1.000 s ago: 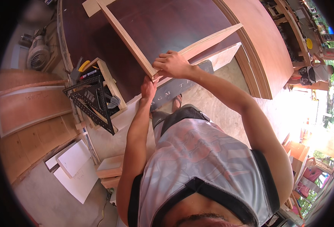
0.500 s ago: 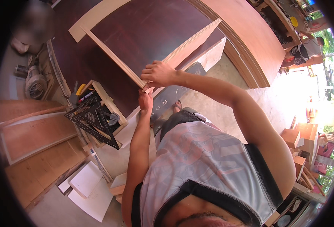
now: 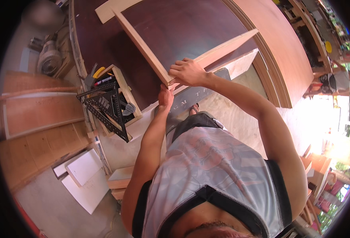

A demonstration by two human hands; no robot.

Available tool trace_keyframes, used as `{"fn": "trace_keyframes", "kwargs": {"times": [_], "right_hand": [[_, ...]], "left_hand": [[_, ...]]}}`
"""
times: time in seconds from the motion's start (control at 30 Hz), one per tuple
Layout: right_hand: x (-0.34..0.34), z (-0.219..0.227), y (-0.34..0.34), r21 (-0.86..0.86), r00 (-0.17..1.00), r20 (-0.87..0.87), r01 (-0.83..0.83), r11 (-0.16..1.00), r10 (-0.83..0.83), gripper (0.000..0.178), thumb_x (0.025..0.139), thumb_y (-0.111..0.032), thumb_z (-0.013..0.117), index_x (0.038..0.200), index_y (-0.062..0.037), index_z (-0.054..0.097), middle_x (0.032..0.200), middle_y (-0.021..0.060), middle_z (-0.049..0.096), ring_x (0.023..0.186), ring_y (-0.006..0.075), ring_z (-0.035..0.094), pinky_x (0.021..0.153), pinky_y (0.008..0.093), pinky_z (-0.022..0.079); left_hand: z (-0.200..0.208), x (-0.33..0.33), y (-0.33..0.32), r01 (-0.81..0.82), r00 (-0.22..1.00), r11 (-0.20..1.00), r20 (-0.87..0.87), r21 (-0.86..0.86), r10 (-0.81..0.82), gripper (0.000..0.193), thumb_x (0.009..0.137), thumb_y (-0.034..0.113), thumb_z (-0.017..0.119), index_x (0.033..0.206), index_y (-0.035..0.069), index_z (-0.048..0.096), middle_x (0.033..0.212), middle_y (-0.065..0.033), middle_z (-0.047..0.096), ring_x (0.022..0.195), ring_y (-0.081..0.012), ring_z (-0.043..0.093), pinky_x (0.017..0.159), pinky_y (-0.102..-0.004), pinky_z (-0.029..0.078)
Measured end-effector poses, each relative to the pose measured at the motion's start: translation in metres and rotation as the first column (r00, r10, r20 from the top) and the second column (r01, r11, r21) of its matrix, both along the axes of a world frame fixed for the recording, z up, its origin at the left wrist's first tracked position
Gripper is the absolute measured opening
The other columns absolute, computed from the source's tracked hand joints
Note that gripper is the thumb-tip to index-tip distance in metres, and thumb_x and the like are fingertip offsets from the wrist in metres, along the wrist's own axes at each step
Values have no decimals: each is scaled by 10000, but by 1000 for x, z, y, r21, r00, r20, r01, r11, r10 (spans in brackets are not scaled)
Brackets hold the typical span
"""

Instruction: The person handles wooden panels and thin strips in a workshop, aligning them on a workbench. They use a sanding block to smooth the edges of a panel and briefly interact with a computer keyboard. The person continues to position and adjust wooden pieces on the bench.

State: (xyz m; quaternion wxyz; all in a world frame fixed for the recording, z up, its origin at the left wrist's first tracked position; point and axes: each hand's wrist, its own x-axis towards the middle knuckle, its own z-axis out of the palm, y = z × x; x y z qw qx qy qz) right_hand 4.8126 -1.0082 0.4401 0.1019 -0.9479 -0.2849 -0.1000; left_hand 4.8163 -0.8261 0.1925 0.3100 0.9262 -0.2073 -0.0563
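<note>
A wooden frame (image 3: pixel 145 47) made of pale boards set on edge stands on a dark reddish-brown tabletop (image 3: pixel 155 24). Its near corner is between my hands. My right hand (image 3: pixel 188 72) closes over that corner from above, with the fingers curled round the board ends. From below and slightly left, my left hand (image 3: pixel 166 97) pinches the same corner. Fingertips of both hands nearly meet there, and the joint itself is mostly covered. Another board of the frame (image 3: pixel 226 47) runs off to the far right from my right hand.
At the table's left edge sits a wooden tool box (image 3: pixel 123 85) with a black triangular square (image 3: pixel 103 109) leaning on it. Large wood panels (image 3: pixel 278 43) lie to the right. White boards (image 3: pixel 85 182) rest on the floor at lower left. Another person (image 3: pixel 335 81) stands at far right.
The whole view has shifted, so the table and frame appear farther right and mostly lower. Both hands stay at the same frame corner, with little change in their grip.
</note>
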Motion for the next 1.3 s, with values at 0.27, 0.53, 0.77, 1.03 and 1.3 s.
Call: {"fn": "trace_keyframes", "kwargs": {"times": [0.27,0.53,0.77,1.03,1.3], "right_hand": [[-2,8,7,-86,999,-41,29,996,-33,340,914,-428,661,985,-100,609,924,47,589,899,250,599,767,394,457],[5,14,8,-89,999,44,-7,996,11,350,892,-447,687,968,-113,615,905,43,602,861,241,612,744,393,475],[6,9,14,-27,1000,19,-12,1000,13,402,908,-469,684,878,-81,586,825,74,569,789,290,571,690,409,445],[0,5,17,-88,1000,-1,-13,996,13,393,913,-448,692,892,-61,622,851,88,614,833,313,610,710,445,453],[3,10,0,-14,983,-157,-102,995,98,425,883,-410,761,1073,-58,614,985,135,677,939,363,652,757,488,498]], "left_hand": [[-3,-5,1,-19,995,998,100,-57,25,359,931,214,705,1060,-6,453,853,-225,656,762,-387,708,602,-438,571],[8,3,2,-32,997,984,56,-175,43,383,920,190,691,1174,-3,479,1017,-258,655,892,-438,686,726,-479,580],[25,-6,11,-78,996,984,-45,-161,71,454,865,117,699,1227,-26,465,992,-279,668,877,-463,685,718,-506,571],[-28,-14,-7,-150,980,983,118,-110,163,400,874,87,567,1243,-53,506,924,-226,685,796,-376,733,659,-475,603],[33,-21,-1,-285,935,956,-202,67,293,540,876,95,602,1380,14,426,1047,-223,681,939,-391,728,764,-470,618]]}}
